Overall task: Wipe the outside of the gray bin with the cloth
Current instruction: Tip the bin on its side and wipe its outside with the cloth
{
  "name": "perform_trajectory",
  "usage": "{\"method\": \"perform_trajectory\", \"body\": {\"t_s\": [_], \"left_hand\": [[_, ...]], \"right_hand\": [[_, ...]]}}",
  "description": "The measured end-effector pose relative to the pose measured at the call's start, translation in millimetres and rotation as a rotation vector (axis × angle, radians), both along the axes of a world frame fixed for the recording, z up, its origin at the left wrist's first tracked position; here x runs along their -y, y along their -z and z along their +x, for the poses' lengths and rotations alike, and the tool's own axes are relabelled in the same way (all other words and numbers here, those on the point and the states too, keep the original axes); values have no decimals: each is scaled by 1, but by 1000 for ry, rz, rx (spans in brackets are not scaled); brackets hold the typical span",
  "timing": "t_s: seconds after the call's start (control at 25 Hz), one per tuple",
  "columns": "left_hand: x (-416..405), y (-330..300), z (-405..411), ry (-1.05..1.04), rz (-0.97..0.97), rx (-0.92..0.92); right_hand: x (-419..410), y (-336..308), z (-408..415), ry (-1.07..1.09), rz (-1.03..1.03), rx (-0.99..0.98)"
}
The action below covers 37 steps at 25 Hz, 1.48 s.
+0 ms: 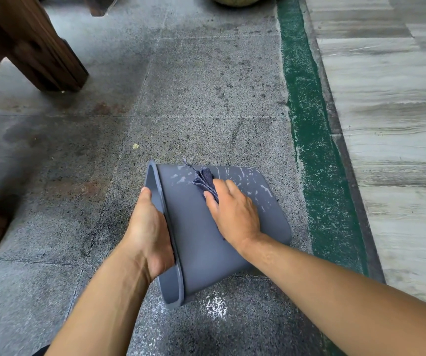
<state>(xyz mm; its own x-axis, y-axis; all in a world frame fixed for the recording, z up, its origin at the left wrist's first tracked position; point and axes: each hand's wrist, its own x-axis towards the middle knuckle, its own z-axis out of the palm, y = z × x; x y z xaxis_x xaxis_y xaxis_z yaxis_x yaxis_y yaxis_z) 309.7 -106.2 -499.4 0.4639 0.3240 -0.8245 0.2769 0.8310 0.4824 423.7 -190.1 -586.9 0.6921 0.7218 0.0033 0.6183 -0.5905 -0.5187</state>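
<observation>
Gray bin (199, 227): lies on its side on the speckled stone floor (78, 163), open mouth turned to the left, one broad outer wall facing up. Pale streaks and splashes mark that wall, thickest along its far and right parts.

Cloth (205, 179): bluish-gray, bunched, a frayed thread trailing from its far end; sits on the bin's upper wall near the far edge.

Right hand (232, 211): laid flat over the near part of the cloth, fingers extended, pressing it onto the bin's wall.

Left hand (150, 227): grips the bin's rim at the mouth, thumb along the rim's outer lip, fingers curled out of sight inside.

White powdery patch (215, 305): on the floor just beside the bin's near end.

Green painted strip (309, 124): runs along the floor to the right of the bin.

Dark wooden furniture leg (34, 44): well apart from the bin, far left.
</observation>
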Motion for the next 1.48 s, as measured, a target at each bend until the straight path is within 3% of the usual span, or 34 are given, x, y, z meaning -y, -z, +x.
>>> {"method": "perform_trajectory", "body": {"t_s": [0.28, 0.76, 1.04, 1.2, 1.48], "left_hand": [[-1, 2, -5, -71, 65, -123], [-6, 13, -10, -37, 91, -172], [1, 5, -7, 86, 239, -302], [1, 9, -9, 57, 342, -378], [2, 15, -10, 94, 455, -385]], "right_hand": [[0, 14, 6, -40, -14, 68], [16, 30, 43, 54, -97, 100], [25, 37, 60, 100, -143, 113], [28, 42, 66, 116, -150, 124], [37, 48, 79, 179, -157, 87]]}}
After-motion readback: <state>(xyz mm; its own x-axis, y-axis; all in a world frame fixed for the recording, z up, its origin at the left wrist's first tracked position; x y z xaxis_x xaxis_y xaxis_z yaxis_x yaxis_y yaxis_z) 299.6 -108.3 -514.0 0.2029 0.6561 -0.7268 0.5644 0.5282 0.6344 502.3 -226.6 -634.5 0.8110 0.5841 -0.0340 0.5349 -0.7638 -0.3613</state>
